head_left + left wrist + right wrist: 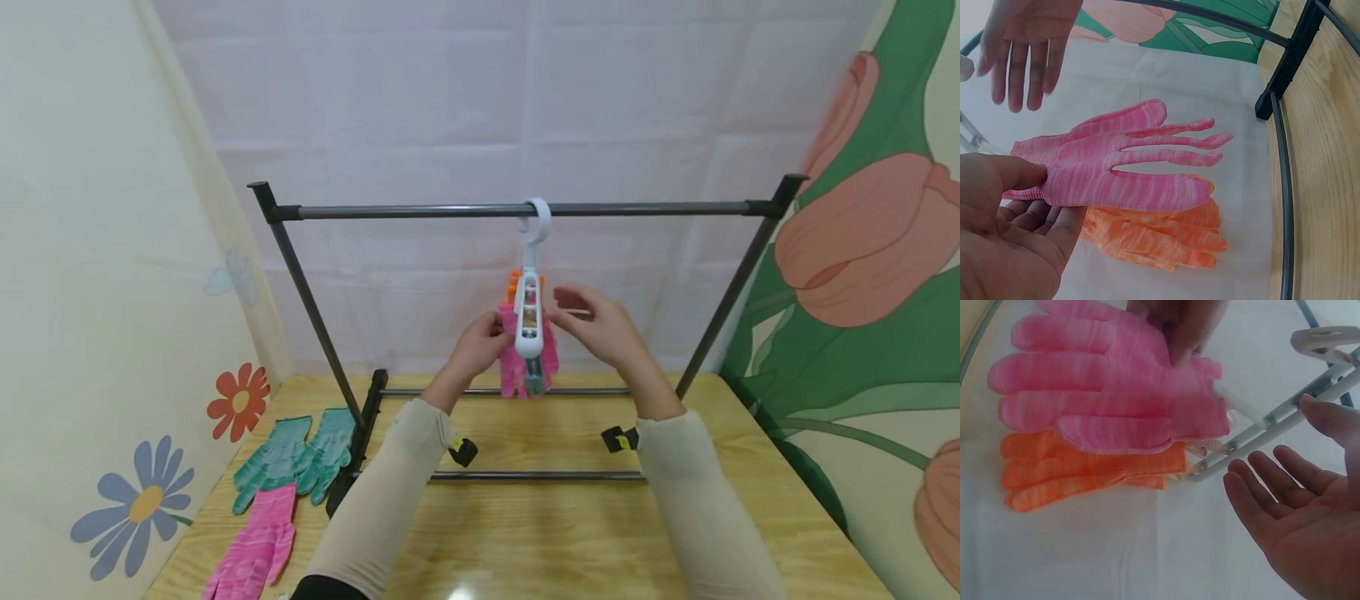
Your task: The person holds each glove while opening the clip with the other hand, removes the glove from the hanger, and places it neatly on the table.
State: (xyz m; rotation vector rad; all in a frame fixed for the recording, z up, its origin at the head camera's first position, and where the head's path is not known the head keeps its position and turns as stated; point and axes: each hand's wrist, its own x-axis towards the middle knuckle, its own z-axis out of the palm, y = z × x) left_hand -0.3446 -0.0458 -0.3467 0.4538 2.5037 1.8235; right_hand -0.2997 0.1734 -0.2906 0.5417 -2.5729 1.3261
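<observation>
A white folding hanger (pixel 529 321) hangs by its hook from the rack's top bar. My left hand (pixel 480 346) pinches a pink knit glove (pixel 1097 162) near its cuff, thumb on top and fingers beneath. In the right wrist view, the glove's cuff is at one of the hanger's white clips (pixel 1241 405). Beside the pink glove hangs an orange knit glove (pixel 1091 470), its cuff up against the hanger. My right hand (pixel 1304 512) is on the hanger's other side, fingers spread and holding nothing, its thumb close to the hanger's rail.
A black metal rack (pixel 420 212) spans the wooden table (pixel 540 533). At the left lie teal gloves (pixel 277 454) and another pink glove (pixel 255 542). Low bars (pixel 540 476) cross between the rack's feet. A white cloth (pixel 420 100) hangs behind.
</observation>
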